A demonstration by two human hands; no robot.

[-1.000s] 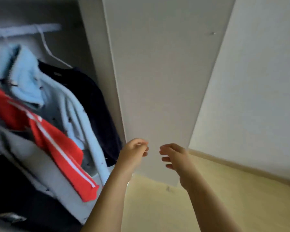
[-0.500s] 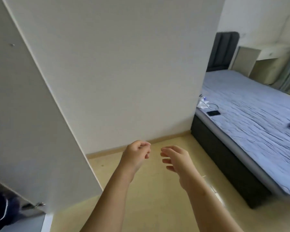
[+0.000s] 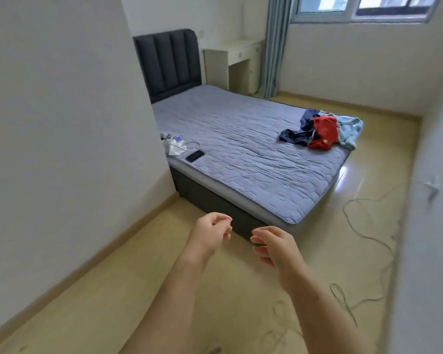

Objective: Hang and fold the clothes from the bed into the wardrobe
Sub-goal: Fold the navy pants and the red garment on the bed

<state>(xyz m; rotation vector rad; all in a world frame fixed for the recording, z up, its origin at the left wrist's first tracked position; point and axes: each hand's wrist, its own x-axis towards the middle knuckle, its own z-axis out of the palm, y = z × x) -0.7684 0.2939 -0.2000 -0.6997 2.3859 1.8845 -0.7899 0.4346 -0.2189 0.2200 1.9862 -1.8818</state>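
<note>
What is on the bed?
A pile of clothes, dark blue, red and light blue; a black phone and white things by the wall. Anything under the pile is hidden.

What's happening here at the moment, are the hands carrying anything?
Nothing is being carried. The left hand and right hand are held out over the floor, loosely curled and empty, facing the bed. A pile of clothes, dark blue, red and light blue, lies at the bed's far corner, not yet picked up. A phone lies on the bed's near side.
</note>
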